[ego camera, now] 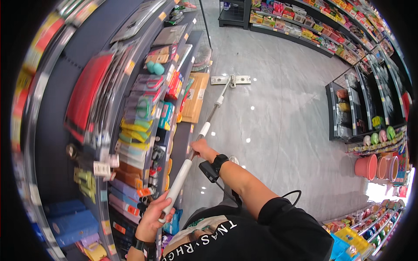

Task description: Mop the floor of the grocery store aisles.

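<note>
A flat mop reaches away from me across the grey tiled floor, its flat head lying on the tiles. My left hand is wrapped round the lower end of the thick white mop handle, close to the shelves on the left. Farther along, my right hand grips the metal mop pole just beyond that white grip. The pole slants up and to the right towards the head. Both wrists wear dark straps, and a small black device with a cable hangs at the right wrist.
Tall stocked shelves stand tight along my left. A wooden cutting board sits at the shelf edge beside the pole. On the right are a dark display rack and pink plastic buckets. More shelves line the far side.
</note>
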A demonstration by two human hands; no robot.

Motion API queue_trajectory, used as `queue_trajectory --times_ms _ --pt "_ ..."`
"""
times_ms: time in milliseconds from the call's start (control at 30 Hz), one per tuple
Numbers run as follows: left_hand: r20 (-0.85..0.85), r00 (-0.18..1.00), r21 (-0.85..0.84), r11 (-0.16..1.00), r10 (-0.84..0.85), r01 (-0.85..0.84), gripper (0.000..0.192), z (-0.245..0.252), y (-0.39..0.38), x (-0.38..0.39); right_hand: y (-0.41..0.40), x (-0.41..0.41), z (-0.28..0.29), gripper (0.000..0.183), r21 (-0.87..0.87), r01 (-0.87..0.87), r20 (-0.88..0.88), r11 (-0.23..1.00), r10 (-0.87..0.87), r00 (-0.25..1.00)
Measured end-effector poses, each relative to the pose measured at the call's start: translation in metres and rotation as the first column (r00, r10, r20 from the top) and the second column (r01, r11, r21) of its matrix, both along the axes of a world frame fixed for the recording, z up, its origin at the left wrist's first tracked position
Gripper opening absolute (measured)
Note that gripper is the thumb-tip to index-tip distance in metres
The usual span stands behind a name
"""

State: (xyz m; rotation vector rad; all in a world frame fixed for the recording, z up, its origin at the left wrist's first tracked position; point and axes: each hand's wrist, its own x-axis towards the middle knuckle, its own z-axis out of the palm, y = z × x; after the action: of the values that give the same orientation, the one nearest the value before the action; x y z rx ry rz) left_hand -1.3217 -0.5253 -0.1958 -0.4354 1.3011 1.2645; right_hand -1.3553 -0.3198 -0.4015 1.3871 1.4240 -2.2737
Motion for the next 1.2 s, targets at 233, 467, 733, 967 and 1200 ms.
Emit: queue_trajectory --times_ms 233,467,733,967,1200 --pt "0.007 0.999 -0.013 0.999 -0.042 0.042 0.046 -0.009 0.152 -0.055 0.15 -0.059 -0.012 0.021 0.031 0.075 -0.037 0.997 -0.074 0.997" --pt "-0.108 0.987 0.015 0.993 -0.118 0.12 0.046 -0.025 0.268 -0.111 0.234 -0.086 0.0 0.029 -0.245 0.29 -0.165 0.925 -0.334 0.928" --pt "-0.422 0.849 0.024 0.932 -0.318 0.361 0.058 0.079 0.206 -0.068 0.19 -0.073 0.05 0.029 -0.727 0.424 -0.187 0.54 -0.75 0.635" --pt "-0.391 0.901 -0.003 0.98 -0.186 0.201 0.062 0.132 0.059 -0.008 0.099 -0.038 0.043 0.036 -0.797 0.413 -0.056 0.441 -0.734 0.677" --pt "-0.356 0.914 -0.001 0.978 -0.196 0.209 0.068 0.153 -0.048 0.03 0.005 0.033 0.068 0.014 -0.686 0.549 0.069 0.478 -0.708 0.702"
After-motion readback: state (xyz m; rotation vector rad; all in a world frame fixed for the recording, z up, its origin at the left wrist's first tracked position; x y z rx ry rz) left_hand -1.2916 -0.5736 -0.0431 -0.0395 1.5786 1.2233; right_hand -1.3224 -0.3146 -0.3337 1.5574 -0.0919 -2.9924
